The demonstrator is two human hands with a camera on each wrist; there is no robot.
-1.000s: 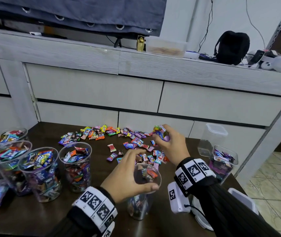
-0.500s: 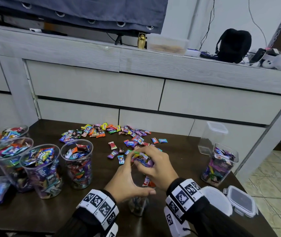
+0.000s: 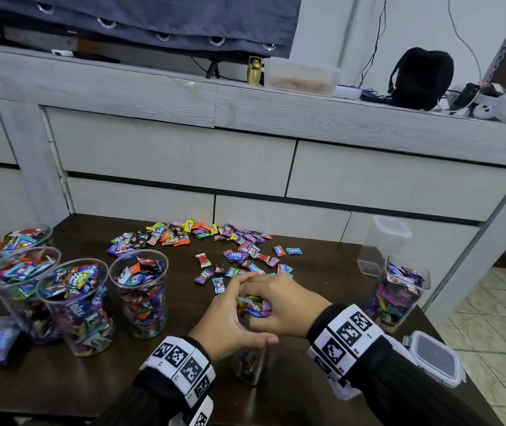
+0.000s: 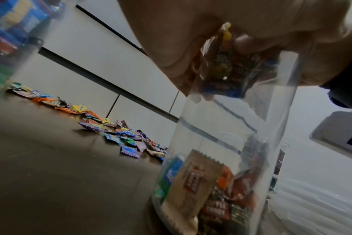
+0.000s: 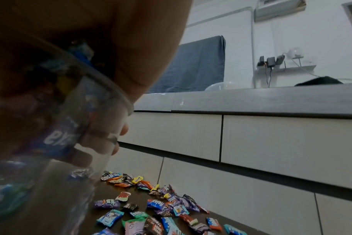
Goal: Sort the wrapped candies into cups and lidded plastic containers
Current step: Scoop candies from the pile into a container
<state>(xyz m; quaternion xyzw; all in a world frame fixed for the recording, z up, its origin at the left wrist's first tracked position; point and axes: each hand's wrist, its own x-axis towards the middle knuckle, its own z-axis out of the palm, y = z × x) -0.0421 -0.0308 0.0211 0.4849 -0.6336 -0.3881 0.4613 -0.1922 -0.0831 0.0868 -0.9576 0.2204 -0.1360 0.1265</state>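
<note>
My left hand [image 3: 233, 321] curls round the rim of a clear plastic cup [image 3: 250, 367] near the table's front edge. In the left wrist view the cup [image 4: 221, 159] is about a third full of wrapped candies. My right hand [image 3: 276, 305] holds a bunch of wrapped candies [image 3: 253, 304] right over the cup's mouth, fingers curled round them. Loose candies [image 3: 214, 241] lie scattered across the dark table [image 3: 61, 379] behind the hands.
Several candy-filled cups [image 3: 139, 290] stand in a cluster at the left. At the right are a filled square container [image 3: 399, 290], a near-empty lidded one [image 3: 380, 244] and a loose lid [image 3: 434, 358]. Grey drawers [image 3: 245, 155] rise behind the table.
My right hand carried a bunch of candies back from the scattered pile to the mouth of the cup. The left hand stayed on the cup.
</note>
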